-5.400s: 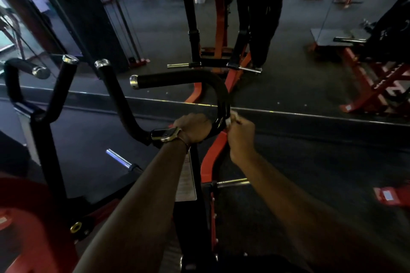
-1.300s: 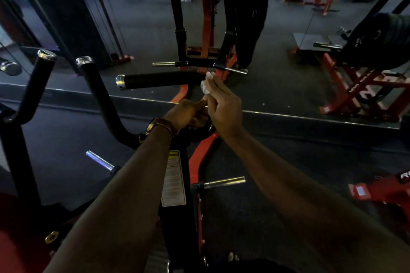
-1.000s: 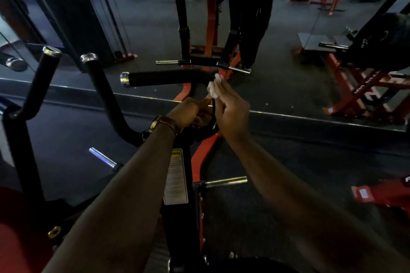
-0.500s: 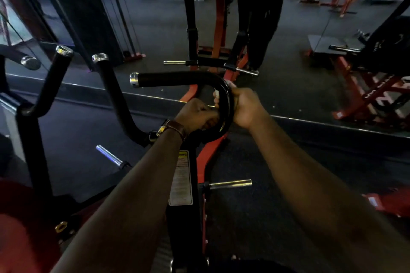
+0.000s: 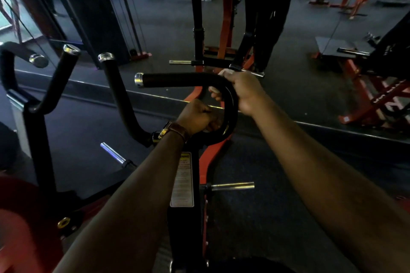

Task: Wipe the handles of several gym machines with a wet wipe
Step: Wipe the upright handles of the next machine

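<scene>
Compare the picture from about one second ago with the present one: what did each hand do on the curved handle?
The right hand, then raised off the bar pinching the wet wipe, came down and wrapped the wipe round the bend of the curved handle. The left hand kept gripping the handle's lower curve.

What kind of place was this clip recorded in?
Almost certainly a gym floor. A black curved padded handle with a chrome end cap rises from a red-and-black machine, bare plate-loading pegs stick out from its frame, and more red machine frames stand on dark rubber flooring.
</scene>
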Action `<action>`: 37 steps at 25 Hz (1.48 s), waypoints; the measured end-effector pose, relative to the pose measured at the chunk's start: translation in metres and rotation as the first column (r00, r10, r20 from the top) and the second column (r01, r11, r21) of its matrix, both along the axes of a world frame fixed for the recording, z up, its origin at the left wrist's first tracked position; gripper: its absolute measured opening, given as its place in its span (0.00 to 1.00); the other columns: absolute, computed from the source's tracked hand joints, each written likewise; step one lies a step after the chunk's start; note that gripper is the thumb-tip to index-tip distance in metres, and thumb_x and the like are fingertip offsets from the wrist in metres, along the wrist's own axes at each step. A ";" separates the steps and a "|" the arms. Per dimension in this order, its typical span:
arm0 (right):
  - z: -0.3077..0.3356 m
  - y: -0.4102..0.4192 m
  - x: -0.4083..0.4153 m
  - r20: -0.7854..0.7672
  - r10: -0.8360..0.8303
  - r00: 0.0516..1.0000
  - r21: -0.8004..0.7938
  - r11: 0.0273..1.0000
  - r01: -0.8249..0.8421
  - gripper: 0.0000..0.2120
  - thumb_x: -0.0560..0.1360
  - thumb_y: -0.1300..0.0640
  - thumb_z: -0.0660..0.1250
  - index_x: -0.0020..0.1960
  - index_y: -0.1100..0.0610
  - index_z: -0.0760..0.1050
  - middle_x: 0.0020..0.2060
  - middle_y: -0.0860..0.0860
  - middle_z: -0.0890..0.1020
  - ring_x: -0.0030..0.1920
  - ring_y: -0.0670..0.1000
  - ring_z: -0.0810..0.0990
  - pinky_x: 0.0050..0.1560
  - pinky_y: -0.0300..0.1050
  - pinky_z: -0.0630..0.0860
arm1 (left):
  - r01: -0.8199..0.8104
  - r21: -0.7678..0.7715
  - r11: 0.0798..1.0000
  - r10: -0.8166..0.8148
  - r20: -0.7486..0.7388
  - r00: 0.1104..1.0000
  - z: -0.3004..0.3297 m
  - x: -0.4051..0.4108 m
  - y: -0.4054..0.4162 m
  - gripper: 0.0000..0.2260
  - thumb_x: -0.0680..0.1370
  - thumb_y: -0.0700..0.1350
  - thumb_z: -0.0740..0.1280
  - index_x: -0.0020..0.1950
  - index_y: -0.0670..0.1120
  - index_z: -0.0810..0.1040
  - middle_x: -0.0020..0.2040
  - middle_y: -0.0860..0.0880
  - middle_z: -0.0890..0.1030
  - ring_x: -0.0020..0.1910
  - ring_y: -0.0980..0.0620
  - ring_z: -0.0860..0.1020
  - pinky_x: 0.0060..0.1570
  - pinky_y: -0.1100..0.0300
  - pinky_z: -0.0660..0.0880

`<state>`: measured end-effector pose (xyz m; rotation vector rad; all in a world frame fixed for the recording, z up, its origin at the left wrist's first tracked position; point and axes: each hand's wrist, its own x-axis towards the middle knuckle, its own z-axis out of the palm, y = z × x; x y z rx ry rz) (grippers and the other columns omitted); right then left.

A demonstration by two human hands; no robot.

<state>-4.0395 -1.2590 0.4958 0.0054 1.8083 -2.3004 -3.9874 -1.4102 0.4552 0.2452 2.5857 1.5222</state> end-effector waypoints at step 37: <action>0.036 -0.001 0.014 0.061 0.077 0.995 0.199 0.976 -0.088 0.10 0.80 0.58 0.63 0.53 0.62 0.81 0.36 0.58 0.85 0.35 0.53 0.83 0.35 0.44 0.79 | -0.342 0.589 0.732 0.464 -0.064 0.883 0.000 0.004 -0.005 0.14 0.84 0.52 0.59 0.53 0.44 0.80 0.41 0.51 0.85 0.38 0.51 0.83 0.29 0.59 0.78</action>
